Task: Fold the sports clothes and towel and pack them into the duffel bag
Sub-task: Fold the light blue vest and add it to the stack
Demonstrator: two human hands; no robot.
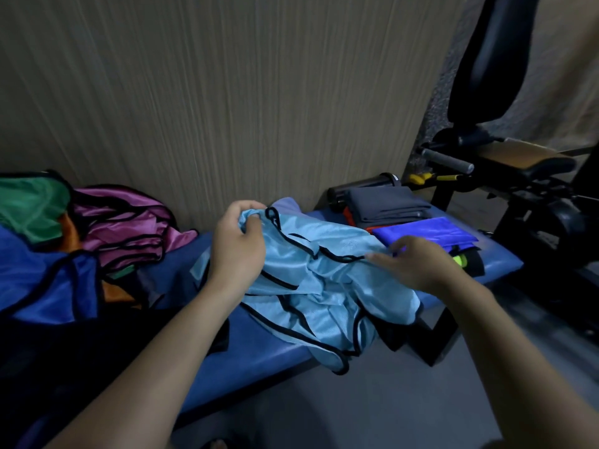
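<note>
I have the light blue bib (324, 286) spread loosely across the blue bench (259, 354) in front of me, crumpled, its black-trimmed edges twisting over each other. Its long axis runs roughly from the far left, up by the wall, down toward the near right, where a trimmed corner hangs off the bench's front edge. My left hand (236, 244) grips the upper far end of it, fingers and thumb curled round a bunch of the fabric near the black trim. My right hand (418, 264) rests on the bib's right side with the fingers stretched toward the left; whether the fingertips pinch the cloth or only press it I cannot tell.

Just beyond my right hand lies a folded royal blue bib (424, 233), flat, its long side running left to right. Behind it sits a folded grey garment (385, 202) on something red-orange, with a black cylinder (359, 186) against the wall. On my left is a heap of unfolded bibs: a pink one (129, 218), a green one (29, 205) and a darker blue one (39, 286). Black gym equipment (505, 163) stands at the right, past the bench's end.
</note>
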